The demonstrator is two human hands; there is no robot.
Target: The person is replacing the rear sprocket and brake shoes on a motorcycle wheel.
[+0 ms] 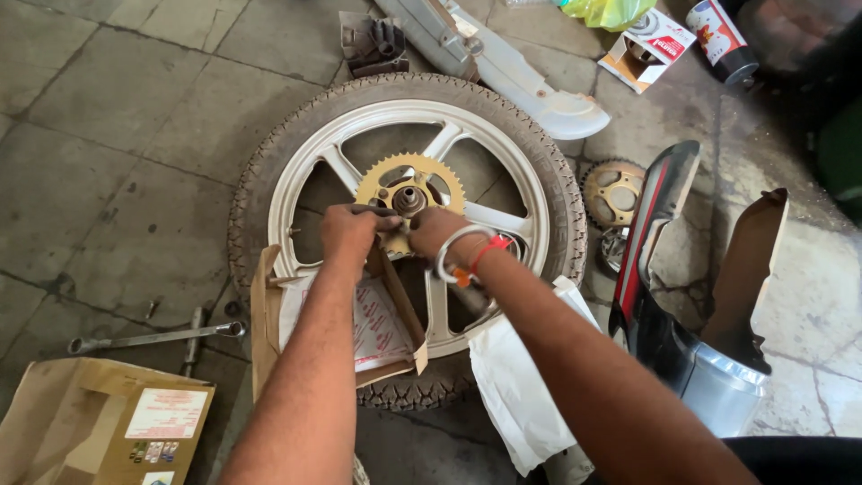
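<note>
A wheel [409, 233] with a silver alloy rim lies flat on the concrete floor [117, 135], a gold sprocket [395, 184] at its hub. The left hand [352, 229] pinches a small dark part at the sprocket's near edge. The right hand [437, 232] is closed just beside it; what it grips is hidden. An open cardboard box [377, 328] rests on the wheel's near edge.

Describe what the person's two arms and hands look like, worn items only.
Both forearms are bare, with no sleeves in view and no gloves on either hand. The right hand has a silver metal bangle at the wrist, and beside it a red thread band with a small orange bit. The left hand and its wrist carry nothing: no ring, watch or band shows.
</note>
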